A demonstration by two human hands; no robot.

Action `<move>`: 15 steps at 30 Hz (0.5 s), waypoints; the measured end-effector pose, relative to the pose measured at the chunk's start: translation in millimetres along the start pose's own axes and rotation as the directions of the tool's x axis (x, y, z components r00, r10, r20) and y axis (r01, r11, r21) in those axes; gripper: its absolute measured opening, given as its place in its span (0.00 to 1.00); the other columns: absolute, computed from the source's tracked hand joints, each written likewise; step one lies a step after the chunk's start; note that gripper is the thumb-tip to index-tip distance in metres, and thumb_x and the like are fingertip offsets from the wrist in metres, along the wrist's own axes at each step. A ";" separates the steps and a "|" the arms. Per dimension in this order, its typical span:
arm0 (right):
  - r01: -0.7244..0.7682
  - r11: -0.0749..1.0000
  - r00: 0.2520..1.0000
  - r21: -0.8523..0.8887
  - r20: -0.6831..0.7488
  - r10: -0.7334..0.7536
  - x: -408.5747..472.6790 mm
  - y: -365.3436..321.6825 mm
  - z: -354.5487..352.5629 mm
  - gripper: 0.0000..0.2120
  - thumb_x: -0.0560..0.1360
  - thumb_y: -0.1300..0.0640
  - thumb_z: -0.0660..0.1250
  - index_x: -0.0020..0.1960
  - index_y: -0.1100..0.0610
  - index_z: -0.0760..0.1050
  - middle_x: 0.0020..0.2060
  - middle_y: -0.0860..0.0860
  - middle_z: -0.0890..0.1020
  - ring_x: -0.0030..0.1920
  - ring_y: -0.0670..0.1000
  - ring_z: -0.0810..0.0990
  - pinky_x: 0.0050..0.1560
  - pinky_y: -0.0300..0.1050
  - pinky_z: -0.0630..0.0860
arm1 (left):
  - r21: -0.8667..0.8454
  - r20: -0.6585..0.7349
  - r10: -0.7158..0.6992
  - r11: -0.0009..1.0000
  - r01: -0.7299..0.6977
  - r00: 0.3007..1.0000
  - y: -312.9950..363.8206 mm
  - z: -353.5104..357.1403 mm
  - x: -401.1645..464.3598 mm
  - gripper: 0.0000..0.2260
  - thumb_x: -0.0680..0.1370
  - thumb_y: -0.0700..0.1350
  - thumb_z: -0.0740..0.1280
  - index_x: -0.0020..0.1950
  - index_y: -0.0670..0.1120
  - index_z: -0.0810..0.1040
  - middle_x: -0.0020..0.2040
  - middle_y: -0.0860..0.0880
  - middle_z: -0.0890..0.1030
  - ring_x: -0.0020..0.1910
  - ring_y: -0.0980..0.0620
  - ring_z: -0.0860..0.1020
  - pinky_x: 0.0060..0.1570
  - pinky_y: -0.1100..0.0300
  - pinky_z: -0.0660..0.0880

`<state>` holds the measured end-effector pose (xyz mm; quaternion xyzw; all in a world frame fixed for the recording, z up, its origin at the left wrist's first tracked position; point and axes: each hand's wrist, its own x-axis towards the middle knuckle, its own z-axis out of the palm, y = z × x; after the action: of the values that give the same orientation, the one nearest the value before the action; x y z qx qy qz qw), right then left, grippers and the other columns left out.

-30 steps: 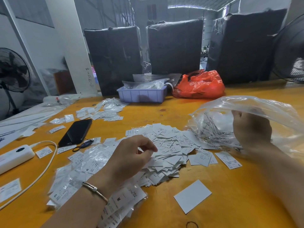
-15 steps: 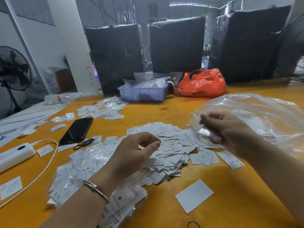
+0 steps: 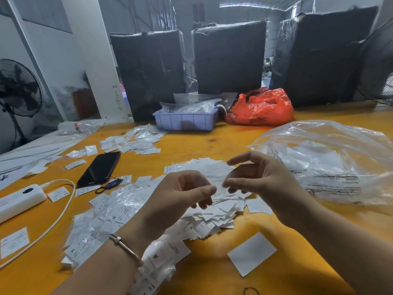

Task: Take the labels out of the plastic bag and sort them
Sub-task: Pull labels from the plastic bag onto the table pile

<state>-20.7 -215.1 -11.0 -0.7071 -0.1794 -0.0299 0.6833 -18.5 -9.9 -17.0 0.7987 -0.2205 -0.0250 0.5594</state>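
A large clear plastic bag (image 3: 331, 162) lies crumpled on the orange table at the right. My right hand (image 3: 261, 177) and my left hand (image 3: 180, 194) meet above a heap of loose white labels (image 3: 214, 220). Between their fingertips they pinch a small see-through packet (image 3: 214, 175); what it contains is blurred. To the left of the heap lies a spread of labels in clear sleeves (image 3: 106, 218), some marked M or S. A bracelet sits on my left wrist.
A black phone (image 3: 100, 168), a white power bank (image 3: 19, 199) with its cable and a second label pile (image 3: 136, 141) lie to the left. At the back stand a lilac tray (image 3: 185, 122) and a red bag (image 3: 261, 109). A blank white card (image 3: 252, 253) lies near me.
My right hand came out of the large bag with a small clear packet and moved left. My left hand rose from the label heap to meet it and now pinches the packet too.
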 end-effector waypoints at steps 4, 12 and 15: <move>0.087 0.994 0.996 -0.058 -0.014 -0.088 -1.3 2.9 3.2 0.15 0.67 0.69 0.75 0.52 0.62 0.76 0.36 0.58 0.85 0.35 0.54 0.82 0.36 0.39 0.78 | 0.039 0.131 -0.051 0.998 0.047 0.990 1.9 5.5 -2.3 0.07 0.73 0.47 0.73 0.39 0.44 0.84 0.36 0.46 0.84 0.34 0.54 0.81 0.33 0.67 0.73; 0.173 0.937 0.984 -0.305 0.004 -0.180 3.8 11.3 2.2 0.10 0.70 0.63 0.74 0.49 0.58 0.77 0.34 0.54 0.84 0.35 0.52 0.82 0.39 0.43 0.80 | 0.061 -0.026 -0.043 0.997 0.045 0.999 -2.2 1.5 -0.1 0.04 0.76 0.40 0.72 0.43 0.40 0.84 0.35 0.46 0.85 0.33 0.54 0.82 0.32 0.67 0.73; 0.127 0.822 0.989 -0.556 0.008 -0.147 9.1 17.6 -12.7 0.09 0.70 0.60 0.74 0.48 0.50 0.79 0.40 0.48 0.83 0.40 0.45 0.80 0.41 0.41 0.75 | -0.003 -0.202 -0.028 1.000 0.028 0.979 -3.2 -3.5 0.9 0.04 0.73 0.40 0.74 0.39 0.41 0.83 0.34 0.44 0.85 0.31 0.53 0.81 0.31 0.69 0.73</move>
<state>-4.5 -225.6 -24.4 -0.8595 -0.2012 -0.1418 0.4480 -15.6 -6.2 -18.4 0.8000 -0.1514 0.0484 0.5785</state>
